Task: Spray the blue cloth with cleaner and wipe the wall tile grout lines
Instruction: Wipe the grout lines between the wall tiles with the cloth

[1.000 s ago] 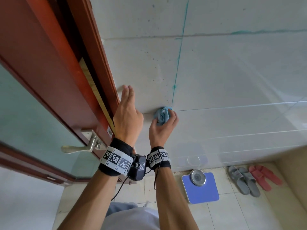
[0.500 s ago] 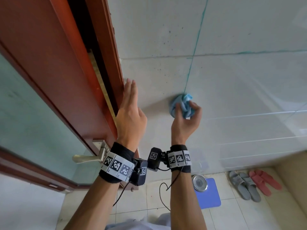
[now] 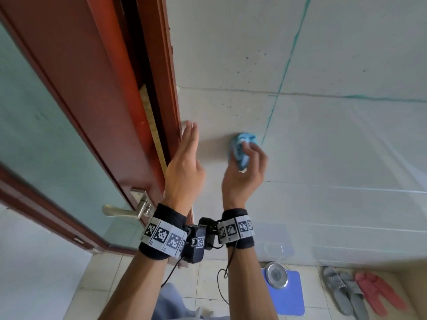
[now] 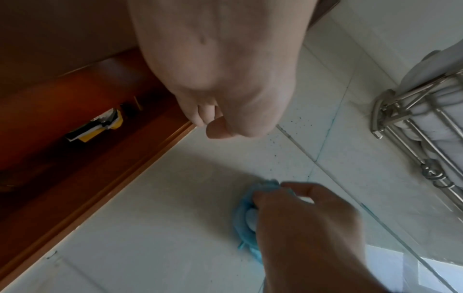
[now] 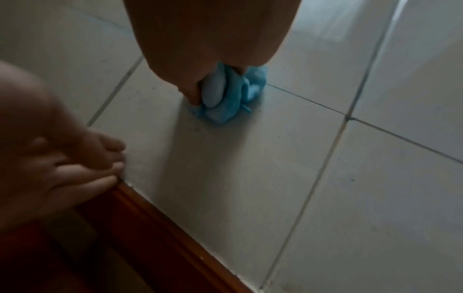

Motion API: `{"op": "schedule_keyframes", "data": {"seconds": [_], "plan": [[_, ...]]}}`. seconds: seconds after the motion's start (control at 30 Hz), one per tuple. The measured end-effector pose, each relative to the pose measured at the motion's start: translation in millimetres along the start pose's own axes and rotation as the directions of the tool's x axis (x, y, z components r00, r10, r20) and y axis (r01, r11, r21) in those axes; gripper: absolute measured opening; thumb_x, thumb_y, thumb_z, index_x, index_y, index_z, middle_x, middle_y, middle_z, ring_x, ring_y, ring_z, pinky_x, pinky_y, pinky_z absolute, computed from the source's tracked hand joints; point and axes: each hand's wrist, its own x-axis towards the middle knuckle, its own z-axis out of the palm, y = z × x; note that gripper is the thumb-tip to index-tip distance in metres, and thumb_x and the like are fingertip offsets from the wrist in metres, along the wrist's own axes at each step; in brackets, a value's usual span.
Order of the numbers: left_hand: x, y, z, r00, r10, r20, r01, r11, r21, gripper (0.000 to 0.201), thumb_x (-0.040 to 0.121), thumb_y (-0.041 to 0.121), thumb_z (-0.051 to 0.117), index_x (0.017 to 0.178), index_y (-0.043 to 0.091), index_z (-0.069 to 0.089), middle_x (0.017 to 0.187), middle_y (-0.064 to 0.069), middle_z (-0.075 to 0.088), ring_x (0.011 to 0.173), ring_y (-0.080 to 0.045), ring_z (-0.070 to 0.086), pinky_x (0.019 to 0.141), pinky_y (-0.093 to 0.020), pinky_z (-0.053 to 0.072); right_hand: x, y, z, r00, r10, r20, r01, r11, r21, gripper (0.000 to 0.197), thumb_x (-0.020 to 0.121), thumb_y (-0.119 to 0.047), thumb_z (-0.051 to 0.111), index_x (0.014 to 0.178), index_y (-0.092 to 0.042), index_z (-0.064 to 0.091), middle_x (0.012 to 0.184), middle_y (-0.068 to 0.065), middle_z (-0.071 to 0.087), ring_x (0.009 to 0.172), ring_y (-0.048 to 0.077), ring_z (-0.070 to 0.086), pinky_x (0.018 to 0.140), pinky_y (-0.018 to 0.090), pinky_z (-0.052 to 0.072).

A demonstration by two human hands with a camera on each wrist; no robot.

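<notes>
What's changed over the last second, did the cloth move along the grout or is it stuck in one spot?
The right hand has carried the bunched blue cloth up the wall, from the grout crossing below to just left of the vertical grout line. It grips the cloth as before. The left hand stays flat and open beside the door frame.

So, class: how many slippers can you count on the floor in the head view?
4: two grey slippers by the wall, right of the blue scale, and two pink slippers just right of those.
</notes>
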Motion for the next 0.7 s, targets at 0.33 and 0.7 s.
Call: {"op": "schedule_keyframes", "data": {"seconds": [0.33, 0.7], "plan": [[23, 18, -17, 0.987, 0.004, -0.162, -0.021, 0.994, -0.106, 0.081, 0.085, -0.017, 0.040, 0.161, 0.012, 0.036, 0.168, 0.000, 0.031, 0.153, -0.002, 0.026, 0.117, -0.004, 0.016, 46, -43, 7, 0.824, -0.525, 0.214, 0.542, 0.840, -0.026, 0.028, 0.089, 0.009, 0.074, 0.113, -0.005, 0.079, 0.122, 0.013, 0.070, 0.114, 0.039, 0.061, 0.095, 0.043, 0.055], [46, 46, -40, 0.968, 0.062, -0.241, -0.119, 0.967, -0.227, 0.084, 0.085, -0.023, 0.038, 0.162, 0.011, 0.033, 0.169, 0.001, 0.030, 0.155, -0.004, 0.025, 0.123, -0.014, 0.021, 200, -143, -10, 0.610, -0.790, 0.067, 0.791, 0.601, -0.120, 0.020, 0.095, 0.002, 0.072, 0.111, -0.007, 0.079, 0.120, 0.010, 0.073, 0.110, 0.039, 0.065, 0.100, 0.033, 0.051]]}}
